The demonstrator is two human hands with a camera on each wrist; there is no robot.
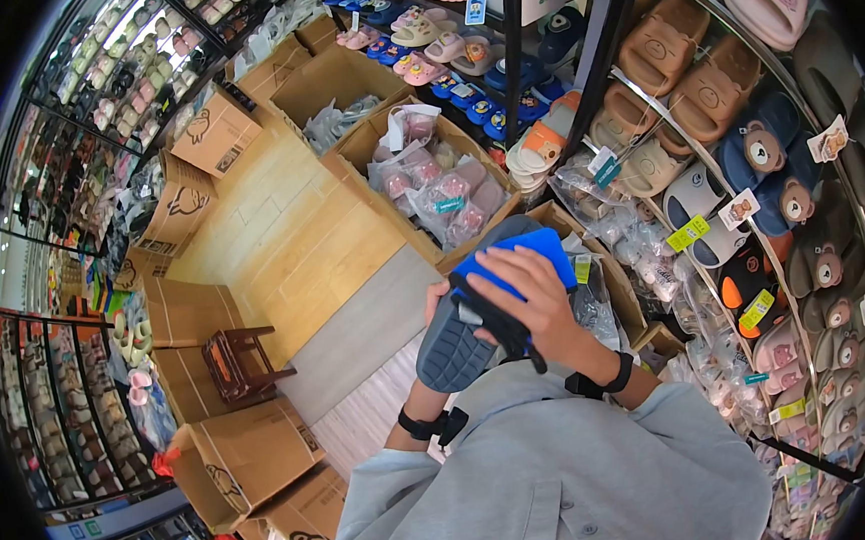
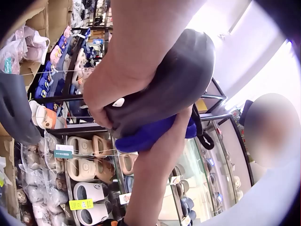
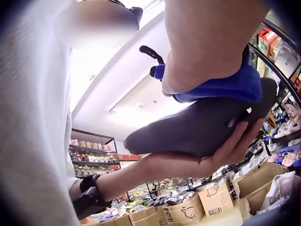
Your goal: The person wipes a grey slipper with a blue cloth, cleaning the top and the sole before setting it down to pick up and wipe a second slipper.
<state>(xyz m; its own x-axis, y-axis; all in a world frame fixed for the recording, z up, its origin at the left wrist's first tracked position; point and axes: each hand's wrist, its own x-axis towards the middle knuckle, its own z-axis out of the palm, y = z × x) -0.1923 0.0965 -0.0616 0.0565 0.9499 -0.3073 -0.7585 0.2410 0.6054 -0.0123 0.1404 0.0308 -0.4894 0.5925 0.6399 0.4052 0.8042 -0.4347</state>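
Observation:
My left hand holds a dark grey slipper from beneath, its ridged sole facing up in the head view. In the right wrist view the fingers wrap the side of the slipper. My right hand grips a blue plush cleaning pad with a black strap. The pad lies against the slipper in the right wrist view, and its strap loop hangs free. Part of the pad is hidden under the right palm. Another dark slipper shows at the left edge of the left wrist view.
An open carton of bagged pink slippers stands just ahead. Racks of slippers rise close on the right. More cartons and a small brown wooden stool line the left. Wooden flooring runs between.

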